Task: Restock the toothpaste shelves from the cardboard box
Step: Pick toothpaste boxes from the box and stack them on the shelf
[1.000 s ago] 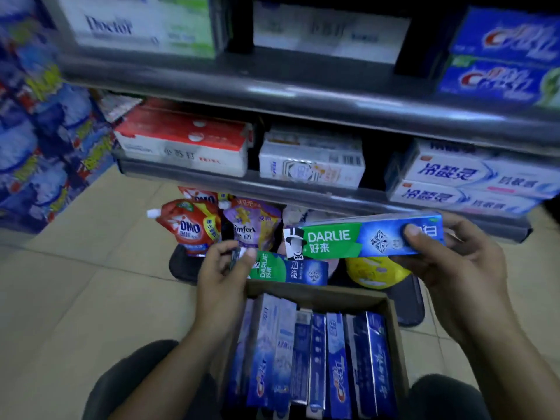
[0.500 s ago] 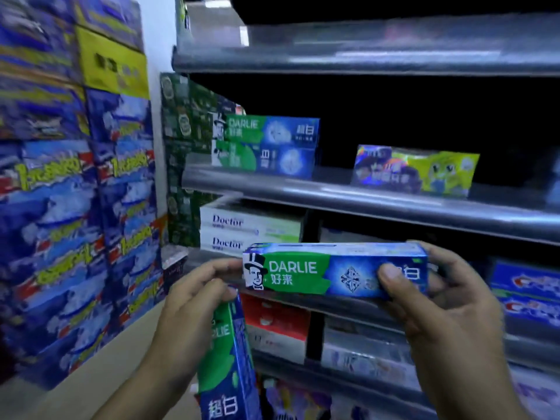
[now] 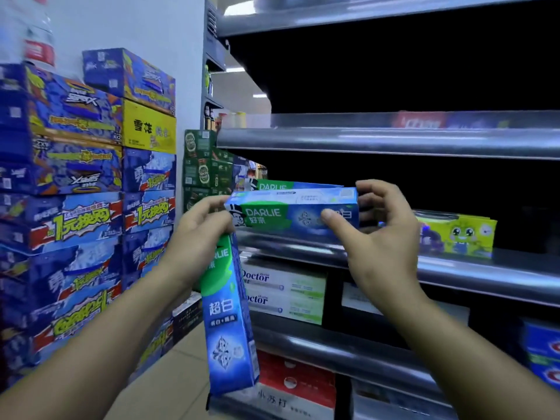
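Note:
My right hand grips the right end of a green-and-blue Darlie toothpaste box, held level at the front lip of the middle shelf. Behind it another Darlie box lies on that shelf. My left hand grips a second Darlie box that hangs upright, its fingertips also touching the left end of the level box. The cardboard box is out of view.
A yellow-green children's toothpaste box stands on the same shelf to the right. White Doctor boxes fill the shelf below, red-and-white boxes lower still. Stacked blue drink cartons wall off the left.
The view has swung up from the cardboard box to the shelves. Both hands have risen with their boxes, and the level Darlie box now sits at the middle shelf's lip.

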Demonstrator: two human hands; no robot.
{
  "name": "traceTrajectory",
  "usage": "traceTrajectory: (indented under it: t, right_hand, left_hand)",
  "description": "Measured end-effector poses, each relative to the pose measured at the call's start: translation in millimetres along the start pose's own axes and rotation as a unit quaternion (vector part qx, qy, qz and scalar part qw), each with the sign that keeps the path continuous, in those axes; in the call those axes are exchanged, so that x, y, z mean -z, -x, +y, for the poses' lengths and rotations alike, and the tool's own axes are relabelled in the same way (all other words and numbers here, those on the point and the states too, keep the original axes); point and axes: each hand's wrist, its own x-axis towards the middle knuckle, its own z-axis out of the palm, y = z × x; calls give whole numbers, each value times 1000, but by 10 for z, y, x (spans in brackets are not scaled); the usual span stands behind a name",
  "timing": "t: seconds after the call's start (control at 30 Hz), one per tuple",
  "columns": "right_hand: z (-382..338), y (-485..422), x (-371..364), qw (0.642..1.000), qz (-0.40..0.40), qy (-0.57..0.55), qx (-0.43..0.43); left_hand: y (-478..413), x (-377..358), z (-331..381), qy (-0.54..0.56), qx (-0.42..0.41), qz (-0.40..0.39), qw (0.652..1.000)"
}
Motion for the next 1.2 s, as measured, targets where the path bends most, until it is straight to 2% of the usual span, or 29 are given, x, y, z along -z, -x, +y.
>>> traceTrajectory:
  t: [0.27, 0.47, 0.6, 0.7, 0.8, 0.87, 0.9, 0.97, 1.03, 1.07, 1.13, 1.2]
  right_hand:
    - [260, -280, -232, 985, -6, 170, -30]
    - [279, -260, -263, 941, -89, 323, -51]
    - [241, -242, -240, 924, -133, 352, -58]
    - [169, -208, -196, 929, -140, 340, -48]
    - [45, 2, -59, 950, -96, 295, 39]
    - [-20, 245, 46, 966, -88, 241, 45]
    - [-49, 378, 90, 974, -96, 207, 8]
    - [-114, 586, 126, 973, -140, 132, -124]
    - [-128, 690, 99, 946, -191, 44, -257]
    - [-138, 698, 73, 935, -193, -7, -296]
    - [-169, 647, 46, 934, -143, -81, -316]
    - [-173, 563, 61, 949, -90, -85, -290]
  left_hand:
    - [-545, -32, 25, -124, 27, -16, 992]
    - [-577, -2, -46, -175, 82, -57, 980]
    - [-514, -4, -70, -189, 98, -83, 974]
    - [-473, 4, -105, -176, 103, -69, 977]
    - [-421, 37, -154, -148, 104, 36, 983]
    - [-377, 42, -185, -108, 77, 92, 987]
    - [-351, 34, -199, -79, 68, 111, 988]
    - [-298, -6, -211, -12, 65, 142, 988]
    - [-257, -79, -193, 65, 78, 160, 982]
    - [-222, -129, -163, 96, 86, 166, 978]
    - [-189, -221, -123, 146, 89, 176, 969]
    - [-172, -277, -86, 191, 93, 170, 962]
